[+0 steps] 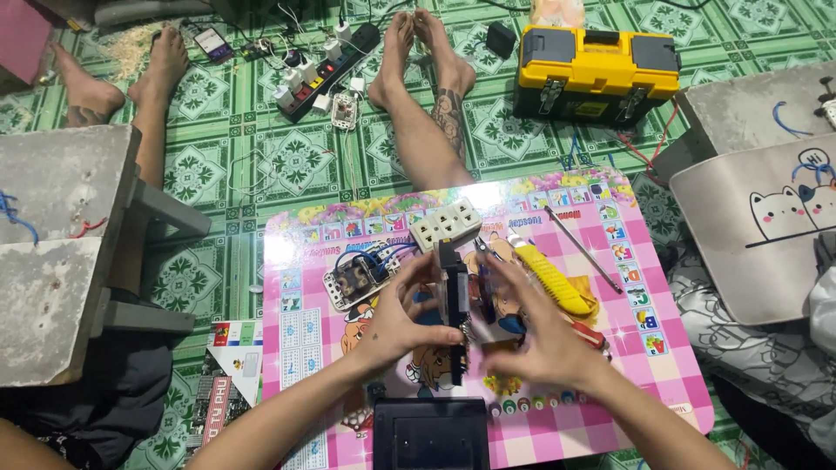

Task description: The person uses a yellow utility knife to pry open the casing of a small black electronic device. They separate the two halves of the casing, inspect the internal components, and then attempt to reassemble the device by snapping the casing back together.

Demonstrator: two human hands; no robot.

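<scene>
Both my hands meet over the middle of a small pink children's table (670,383). My left hand (402,315) and my right hand (535,335) hold between them a narrow black electrical part (453,300) standing on edge, with wires at its base. Just beyond my left hand lies an open switch module with blue wires (357,277), and a white multi-socket plate (445,223) rests behind the black part. A yellow utility knife (550,277) lies right of my right hand.
A thin metal rod (582,248) lies at the table's far right. A black box (430,433) sits at the near edge. On the green tiled floor are a yellow-black toolbox (596,70), a power strip with plugs (324,65), other people's bare feet (427,52), and grey concrete blocks (52,252).
</scene>
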